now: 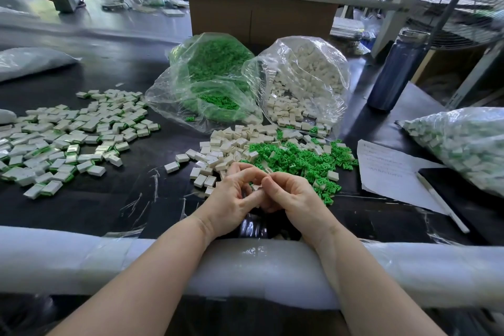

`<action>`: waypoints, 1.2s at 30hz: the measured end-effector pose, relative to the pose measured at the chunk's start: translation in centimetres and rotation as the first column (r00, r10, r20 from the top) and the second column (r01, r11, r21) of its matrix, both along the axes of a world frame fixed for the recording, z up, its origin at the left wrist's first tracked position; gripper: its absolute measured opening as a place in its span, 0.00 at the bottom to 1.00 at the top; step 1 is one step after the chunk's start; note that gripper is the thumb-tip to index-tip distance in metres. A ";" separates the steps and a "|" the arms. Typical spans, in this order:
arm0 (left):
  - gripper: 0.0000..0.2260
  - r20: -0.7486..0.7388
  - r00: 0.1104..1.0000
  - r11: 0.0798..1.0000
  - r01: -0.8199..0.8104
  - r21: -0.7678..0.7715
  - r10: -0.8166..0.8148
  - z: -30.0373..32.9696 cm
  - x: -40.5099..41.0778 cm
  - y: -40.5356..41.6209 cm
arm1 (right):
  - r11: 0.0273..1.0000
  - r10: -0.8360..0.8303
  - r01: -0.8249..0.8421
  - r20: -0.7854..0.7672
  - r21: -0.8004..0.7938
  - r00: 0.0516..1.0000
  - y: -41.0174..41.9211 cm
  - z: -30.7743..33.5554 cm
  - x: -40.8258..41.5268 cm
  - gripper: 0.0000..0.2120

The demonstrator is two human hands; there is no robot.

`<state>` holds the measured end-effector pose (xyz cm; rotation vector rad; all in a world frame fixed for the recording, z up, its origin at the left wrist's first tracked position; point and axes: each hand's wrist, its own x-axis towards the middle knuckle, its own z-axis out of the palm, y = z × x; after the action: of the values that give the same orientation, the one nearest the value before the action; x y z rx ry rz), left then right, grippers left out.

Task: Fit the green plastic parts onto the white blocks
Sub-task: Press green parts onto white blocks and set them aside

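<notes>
Green parts lie at one o'clock, nearer the right hand; left hand meets it, fingertips together, contents hidden.

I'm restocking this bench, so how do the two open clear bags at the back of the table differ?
The left bag holds green parts; the right bag holds white blocks. The left bag's contents mostly stay inside, with one green piece outside its mouth, while the right bag spills white blocks onto the table. The right bag looks fuller and bulges taller; the left bag sags lower at its mouth. Both are clear plastic, open toward the person, side by side.
</notes>
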<state>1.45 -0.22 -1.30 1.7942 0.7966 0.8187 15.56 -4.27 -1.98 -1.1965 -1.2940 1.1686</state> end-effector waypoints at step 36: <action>0.03 -0.043 0.999 0.997 0.019 0.069 -0.016 -0.3 0.2 0.0 | 0.999 -0.051 0.049 -0.122 -0.023 0.991 -0.2 0.2 -0.1 0.11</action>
<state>1.69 -0.21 -1.64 1.8831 0.7870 0.8079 15.47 -4.51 -1.74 -1.1473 -1.1563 1.2022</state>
